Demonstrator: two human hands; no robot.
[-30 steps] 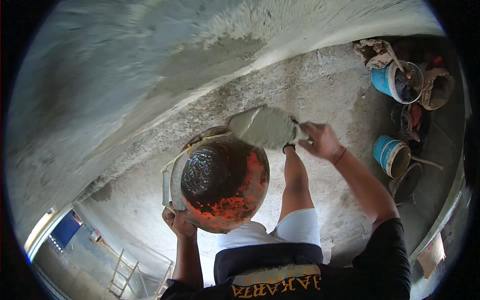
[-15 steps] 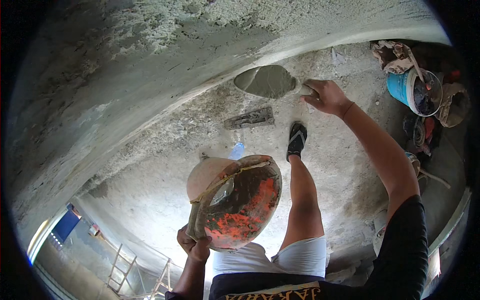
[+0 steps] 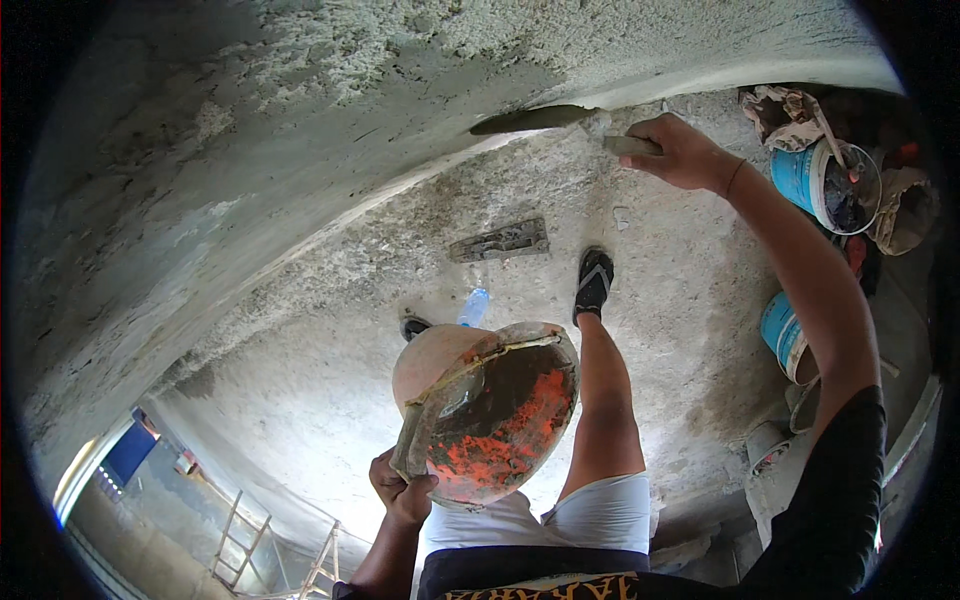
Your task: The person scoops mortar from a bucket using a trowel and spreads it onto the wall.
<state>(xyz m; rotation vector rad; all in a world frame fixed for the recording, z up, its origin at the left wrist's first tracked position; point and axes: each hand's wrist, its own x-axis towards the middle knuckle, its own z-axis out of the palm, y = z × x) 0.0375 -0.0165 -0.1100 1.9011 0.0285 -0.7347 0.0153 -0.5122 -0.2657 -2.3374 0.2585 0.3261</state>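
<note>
My right hand is closed on the handle of a trowel. Its long, pointed blade is seen nearly edge-on, against or very close to the lower part of the grey plastered wall. In my left hand, low and close to my body, is the rim of a rounded, mortar-caked bowl. The bowl is tilted, so its orange-red inside shows, dark with wet residue. A flat, mortar-crusted tool, perhaps a float, lies on the floor between the wall and my feet.
A clear bluish plastic bottle lies by my feet. At the right stand a blue-and-white bucket full of things, a second blue bucket and crumpled paper sacks. Ladder-like frames stand at lower left.
The trowel has turned from showing its broad face to nearly edge-on at the wall. My right hand has moved up and right. The bowl has shifted slightly right and down.
</note>
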